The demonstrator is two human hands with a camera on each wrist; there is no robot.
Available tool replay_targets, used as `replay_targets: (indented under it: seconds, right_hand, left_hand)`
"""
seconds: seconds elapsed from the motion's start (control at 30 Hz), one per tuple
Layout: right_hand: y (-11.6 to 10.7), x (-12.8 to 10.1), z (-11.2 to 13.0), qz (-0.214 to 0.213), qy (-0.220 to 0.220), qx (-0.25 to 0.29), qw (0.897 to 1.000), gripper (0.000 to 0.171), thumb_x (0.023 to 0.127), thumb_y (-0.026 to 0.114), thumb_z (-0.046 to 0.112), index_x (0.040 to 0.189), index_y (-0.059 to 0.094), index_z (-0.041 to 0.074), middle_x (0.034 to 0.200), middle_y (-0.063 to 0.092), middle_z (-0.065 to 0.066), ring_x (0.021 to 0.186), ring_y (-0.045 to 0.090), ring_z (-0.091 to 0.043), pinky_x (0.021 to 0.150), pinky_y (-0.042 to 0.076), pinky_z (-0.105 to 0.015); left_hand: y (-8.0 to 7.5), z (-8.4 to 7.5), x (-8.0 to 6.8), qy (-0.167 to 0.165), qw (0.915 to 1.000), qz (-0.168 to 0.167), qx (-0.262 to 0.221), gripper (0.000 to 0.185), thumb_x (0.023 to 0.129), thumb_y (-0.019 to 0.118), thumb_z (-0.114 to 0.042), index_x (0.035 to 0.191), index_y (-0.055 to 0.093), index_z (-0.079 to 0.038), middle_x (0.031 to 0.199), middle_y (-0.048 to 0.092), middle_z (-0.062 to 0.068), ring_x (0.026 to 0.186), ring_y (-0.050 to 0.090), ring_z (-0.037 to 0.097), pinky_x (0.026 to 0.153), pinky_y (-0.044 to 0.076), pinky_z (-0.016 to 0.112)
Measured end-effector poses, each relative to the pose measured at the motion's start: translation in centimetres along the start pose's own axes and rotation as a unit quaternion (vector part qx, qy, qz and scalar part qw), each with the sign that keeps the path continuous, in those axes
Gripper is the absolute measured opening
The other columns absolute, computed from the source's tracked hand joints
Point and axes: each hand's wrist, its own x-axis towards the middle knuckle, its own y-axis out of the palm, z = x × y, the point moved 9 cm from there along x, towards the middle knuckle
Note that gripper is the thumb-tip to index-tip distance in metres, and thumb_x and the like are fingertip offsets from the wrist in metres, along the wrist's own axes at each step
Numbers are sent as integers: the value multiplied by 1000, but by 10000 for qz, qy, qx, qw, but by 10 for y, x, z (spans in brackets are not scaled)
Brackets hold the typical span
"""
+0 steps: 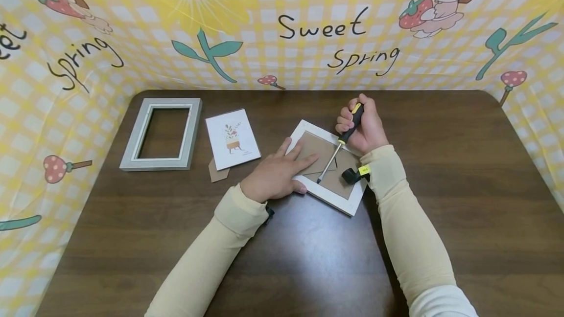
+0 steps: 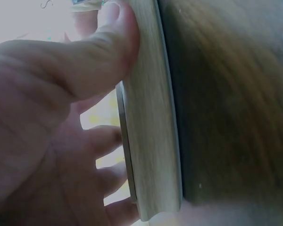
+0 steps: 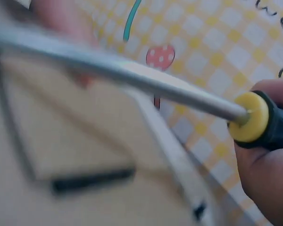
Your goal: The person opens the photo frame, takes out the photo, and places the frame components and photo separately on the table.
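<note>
A white picture frame [image 1: 348,203] lies face down mid-table, its brown backing board [image 1: 315,149] up. My left hand [image 1: 277,172] rests flat on the frame's left side, fingers straight across the backing. The left wrist view shows that thumb [image 2: 104,52] pressed against the frame's pale edge [image 2: 153,141]. My right hand [image 1: 363,126] grips a black-and-yellow screwdriver [image 1: 348,128] by its handle. Its metal shaft [image 3: 132,75] slants down, the tip [image 1: 319,180] touching the backing near the frame's lower edge.
An empty grey frame [image 1: 132,153] lies at the left of the dark wooden table [image 1: 440,170]. Beside it are a small card with a plant drawing [image 1: 232,138] and a brown cardboard scrap [image 1: 218,172]. A yellow checked backdrop [image 1: 308,28] walls the table's back and sides.
</note>
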Motion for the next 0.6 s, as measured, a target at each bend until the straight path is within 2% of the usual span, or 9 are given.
replay_targets:
  seconds: [0.17, 0.33, 0.47, 0.6]
  right_hand:
    - [34, -13, 2, 513, -432, -684, 9954, 39, 107, 41, 28, 75, 45, 7, 60, 38, -3, 46, 33, -15, 45, 34, -25]
    - [69, -36, 1, 427, -1137, -1610, 9795, 39, 108, 31, 25, 75, 45, 8, 59, 39, -2, 44, 33, -13, 42, 32, -24]
    - [97, -54, -7, 496, -1633, -2354, 9568, 39, 107, 31, 23, 74, 45, 7, 58, 40, -3, 43, 33, -14, 41, 34, -25]
    - [118, -69, -18, 706, -2166, -3147, 9215, 34, 104, 36, 18, 74, 46, 6, 59, 41, -4, 43, 34, -16, 41, 36, -27]
  left_hand:
    - [2, 0, 0, 69, 9999, 48, -59, 83, 89, 74, -41, 159, 30, -35, 167, 6, 7, 152, -9, 31, 113, 25, 60]
    - [2, 0, 0, 147, 9999, 14, 1, 83, 89, 74, -42, 160, 31, -34, 167, 5, 8, 152, -9, 33, 114, 25, 58]
    - [1, 0, 0, 179, 9998, -5, 56, 82, 90, 74, -42, 159, 32, -33, 167, 5, 8, 152, -8, 34, 114, 26, 58]
    - [1, 1, 1, 194, 9997, -15, 120, 82, 90, 73, -43, 159, 31, -34, 167, 4, 8, 152, -7, 36, 113, 27, 59]
